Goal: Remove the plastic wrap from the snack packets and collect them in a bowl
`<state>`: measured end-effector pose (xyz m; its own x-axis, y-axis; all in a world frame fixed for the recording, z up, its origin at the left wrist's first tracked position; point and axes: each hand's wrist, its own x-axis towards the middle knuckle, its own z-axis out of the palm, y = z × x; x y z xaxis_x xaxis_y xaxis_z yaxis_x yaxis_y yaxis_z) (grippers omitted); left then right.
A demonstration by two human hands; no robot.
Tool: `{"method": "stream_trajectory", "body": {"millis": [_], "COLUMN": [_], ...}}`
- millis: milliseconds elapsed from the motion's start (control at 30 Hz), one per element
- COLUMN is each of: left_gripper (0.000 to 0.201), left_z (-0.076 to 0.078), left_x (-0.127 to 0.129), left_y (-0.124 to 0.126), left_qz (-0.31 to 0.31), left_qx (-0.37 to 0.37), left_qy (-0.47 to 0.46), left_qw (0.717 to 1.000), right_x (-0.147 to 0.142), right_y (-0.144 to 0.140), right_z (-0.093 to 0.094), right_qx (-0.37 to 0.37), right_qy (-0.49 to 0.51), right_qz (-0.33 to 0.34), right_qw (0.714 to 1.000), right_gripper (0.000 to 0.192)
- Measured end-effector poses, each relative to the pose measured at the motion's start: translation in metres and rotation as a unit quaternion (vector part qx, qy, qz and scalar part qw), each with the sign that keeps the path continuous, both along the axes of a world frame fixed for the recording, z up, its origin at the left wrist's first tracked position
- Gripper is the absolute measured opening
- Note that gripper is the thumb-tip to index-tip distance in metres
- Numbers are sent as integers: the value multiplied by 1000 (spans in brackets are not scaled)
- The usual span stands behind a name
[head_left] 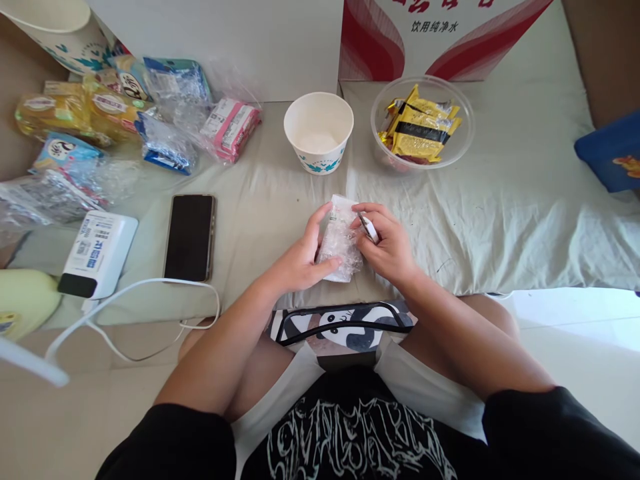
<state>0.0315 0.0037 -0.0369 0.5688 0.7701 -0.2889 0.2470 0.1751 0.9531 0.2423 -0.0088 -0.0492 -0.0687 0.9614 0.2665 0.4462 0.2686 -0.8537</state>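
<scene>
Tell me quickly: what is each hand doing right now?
Left hand: closed on the clear plastic packet.
Right hand: fingers on the same packet, also holding a small metal tool.

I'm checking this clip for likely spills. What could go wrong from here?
The right hand holds a small metal tool against the clear packet gripped by the left hand; a slip might nick the fingers. If the packet bursts, its contents could scatter over the wrinkled cloth short of the paper bowl.

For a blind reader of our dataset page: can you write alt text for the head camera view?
Two hands, left hand and right hand, hold a small clear plastic packet over a pale sheet. Beyond stand a paper cup and a clear bowl of yellow packets; a phone lies left.
</scene>
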Motion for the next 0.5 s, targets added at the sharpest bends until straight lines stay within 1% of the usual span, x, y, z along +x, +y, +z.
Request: {"method": "stream_trajectory", "body": {"millis": [100, 200, 267, 367, 433, 500], "left_gripper": [105, 98, 80, 41, 29, 25], "left_z": [-2, -6, -9, -12, -14, -16], "left_x": [2, 2, 2, 2, 3, 5], "left_y": [0, 0, 1, 3, 5, 7], "left_qz": [24, 38, 43, 36, 42, 80], "left_qx": [-16, -2, 33, 110, 151, 183], "left_qy": [-12, -23, -17, 11, 15, 10], "left_qw": [1000, 999, 998, 993, 987, 980], "right_x": [0, 1, 3, 6, 9, 11], "right_y": [-2, -3, -4, -4, -6, -8], "right_z": [2, 4, 4, 5, 6, 8], "right_qx": [-7, -5, -5, -18, -25, -27], "right_qy": [14, 28, 28, 22, 27, 42], "right_qz": [24, 64, 101, 147, 135, 77], "right_qw": [1000, 998, 994, 989, 990, 996], "right_gripper": [9, 14, 17, 21, 23, 24]}}
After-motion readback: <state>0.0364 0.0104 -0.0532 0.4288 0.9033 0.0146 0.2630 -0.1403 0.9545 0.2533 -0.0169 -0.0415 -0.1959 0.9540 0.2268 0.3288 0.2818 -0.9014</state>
